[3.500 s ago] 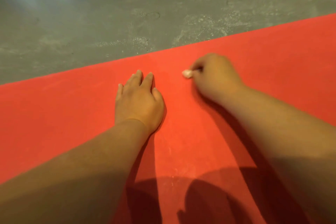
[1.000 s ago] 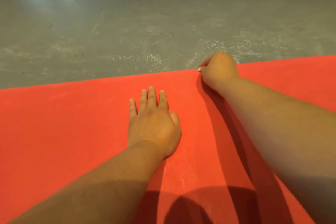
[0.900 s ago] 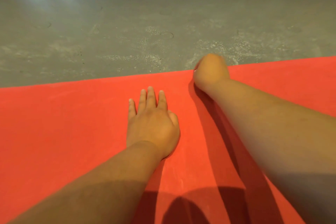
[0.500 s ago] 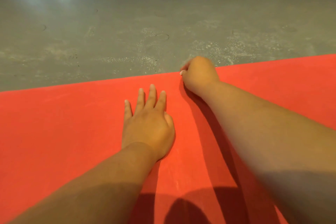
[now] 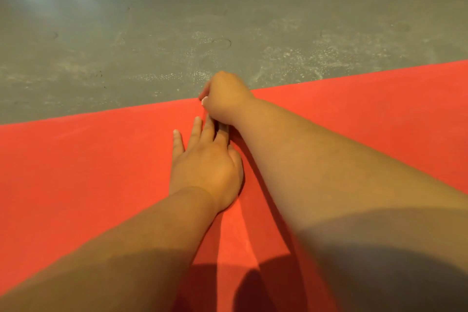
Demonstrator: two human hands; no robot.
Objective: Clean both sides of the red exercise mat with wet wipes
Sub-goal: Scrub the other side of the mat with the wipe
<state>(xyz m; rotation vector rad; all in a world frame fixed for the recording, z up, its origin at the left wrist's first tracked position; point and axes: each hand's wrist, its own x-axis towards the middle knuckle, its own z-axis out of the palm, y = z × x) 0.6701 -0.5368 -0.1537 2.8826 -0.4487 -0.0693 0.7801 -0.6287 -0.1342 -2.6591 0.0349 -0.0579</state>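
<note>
At the mat (image 5: 76, 172) edge, right hand (image 5: 225, 99) curls its grip round a barely visible wipe (image 5: 203, 101); left hand (image 5: 205, 167) flat, fingers straight.

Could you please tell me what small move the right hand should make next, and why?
Probably sweep the right hand leftward along the far edge of the red mat: it is curled there with a white bit, likely the wipe, at its fingers, while the left hand lies flat, steadying the mat.
</note>
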